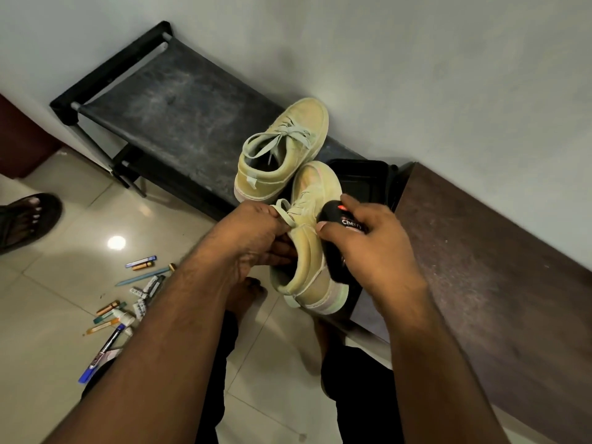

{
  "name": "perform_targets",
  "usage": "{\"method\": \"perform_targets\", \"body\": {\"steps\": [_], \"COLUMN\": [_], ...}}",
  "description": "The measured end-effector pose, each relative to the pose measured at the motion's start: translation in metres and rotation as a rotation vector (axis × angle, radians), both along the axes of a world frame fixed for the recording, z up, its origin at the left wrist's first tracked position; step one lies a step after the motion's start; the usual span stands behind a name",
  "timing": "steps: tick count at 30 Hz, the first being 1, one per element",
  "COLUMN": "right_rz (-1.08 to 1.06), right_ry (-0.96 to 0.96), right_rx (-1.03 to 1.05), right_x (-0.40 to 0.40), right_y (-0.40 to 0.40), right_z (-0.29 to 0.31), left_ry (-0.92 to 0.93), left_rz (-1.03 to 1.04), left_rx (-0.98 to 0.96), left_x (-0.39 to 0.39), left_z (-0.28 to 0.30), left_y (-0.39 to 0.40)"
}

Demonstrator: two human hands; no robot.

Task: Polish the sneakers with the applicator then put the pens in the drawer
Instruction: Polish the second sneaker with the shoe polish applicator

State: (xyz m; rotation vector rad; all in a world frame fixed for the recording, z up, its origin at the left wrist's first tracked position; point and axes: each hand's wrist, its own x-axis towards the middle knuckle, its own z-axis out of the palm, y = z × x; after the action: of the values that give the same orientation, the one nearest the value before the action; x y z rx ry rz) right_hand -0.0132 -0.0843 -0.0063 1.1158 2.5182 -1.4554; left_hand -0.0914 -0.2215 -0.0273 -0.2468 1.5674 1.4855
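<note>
Landmark: black fabric-topped metal shoe rack (179, 100), set against the grey wall.

1. Sandalled foot of another person (27, 219): far left of the rack, on the pale glossy floor tiles (48, 315).

2. Scattered pens and markers (128, 302): on the tiles below and left of the rack, a loose heap of blue, teal, orange and white barrels. A long blue-capped marker (102, 354) lies at the near end of the heap, farthest from the rack. None of them touches a hand.

3. My left hand (253, 235): in front of the rack's near edge. Its fingers reach into the collar of the nearer shoe and the thumb side lies by the pale lace loop; it grasps that shoe and steadies it.

4. Pale yellow-green suede sneaker with tied grey laces (285, 145): standing on the right end of the rack top, toe towards the wall, touched by neither hand.

5. Second pale yellow-green suede sneaker (312, 251): held at the rack's right front corner, toe touching or just beside the heel of the first; I cannot tell which.

6. Black oval shoe-polish applicator with white lettering (339, 225): pressed to the right flank of the held sneaker.

7. My right hand (374, 248): clasped over the applicator, thumb towards the sneaker.

8. Black plastic tray (368, 177): just right of the rack, behind the held sneaker.

9. Dark brown wooden bench top (487, 267): right of the rack, along the wall.
</note>
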Motion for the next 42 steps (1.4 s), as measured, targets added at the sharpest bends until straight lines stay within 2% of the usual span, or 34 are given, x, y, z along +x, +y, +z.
{"method": "perform_targets", "body": {"steps": [2, 5, 8, 12, 14, 16, 21, 24, 27, 31, 33, 36, 39, 42], "right_rz": [-0.028, -0.053, -0.105, 0.103, 0.19, 0.196, 0.122, 0.262, 0.402, 0.635, 0.596, 0.358, 0.445, 0.581], "right_ry": [0.016, 0.083, 0.114, -0.004, -0.056, -0.071, 0.072, 0.127, 0.058, -0.132, -0.11, 0.044, 0.062, 0.054], "right_rx": [-0.018, 0.062, -0.033, 0.063, 0.005, -0.101, -0.071, -0.019, -0.006, -0.19, -0.261, -0.112, 0.048, 0.021], "right_x": [-0.003, -0.021, -0.029, 0.006, 0.031, 0.044, 0.015, -0.003, -0.005, 0.01, 0.014, 0.003, -0.005, 0.004], "right_y": [-0.001, 0.002, 0.005, -0.014, -0.024, -0.02, 0.003, 0.002, 0.0, 0.018, 0.023, 0.025, 0.019, 0.023], "right_z": [-0.009, -0.018, -0.02, 0.004, 0.021, 0.029, 0.025, 0.012, 0.012, 0.036, 0.039, 0.021, 0.005, 0.007], "left_ry": [0.007, 0.007, -0.006, -0.03, -0.039, -0.042, -0.037, -0.034, -0.036, -0.037, -0.037, -0.029, -0.026, -0.037], "left_rz": [-0.023, -0.036, 0.017, 0.068, 0.09, 0.104, 0.093, 0.09, 0.119, 0.144, 0.125, 0.112, 0.124, 0.155], "left_rx": [-0.003, -0.017, -0.025, -0.011, -0.01, -0.012, 0.004, 0.009, 0.011, 0.002, -0.004, -0.014, -0.017, -0.012], "left_x": [0.001, 0.002, 0.001, 0.0, -0.001, -0.002, 0.0, 0.001, 0.001, 0.0, -0.001, -0.001, 0.0, -0.002], "left_z": [0.0, 0.0, 0.001, 0.001, 0.001, 0.001, 0.004, 0.005, 0.003, 0.003, 0.003, 0.003, 0.003, 0.003], "left_y": [0.001, 0.003, 0.003, 0.002, 0.002, 0.001, 0.005, 0.006, 0.005, 0.002, 0.001, 0.002, 0.004, 0.003]}}
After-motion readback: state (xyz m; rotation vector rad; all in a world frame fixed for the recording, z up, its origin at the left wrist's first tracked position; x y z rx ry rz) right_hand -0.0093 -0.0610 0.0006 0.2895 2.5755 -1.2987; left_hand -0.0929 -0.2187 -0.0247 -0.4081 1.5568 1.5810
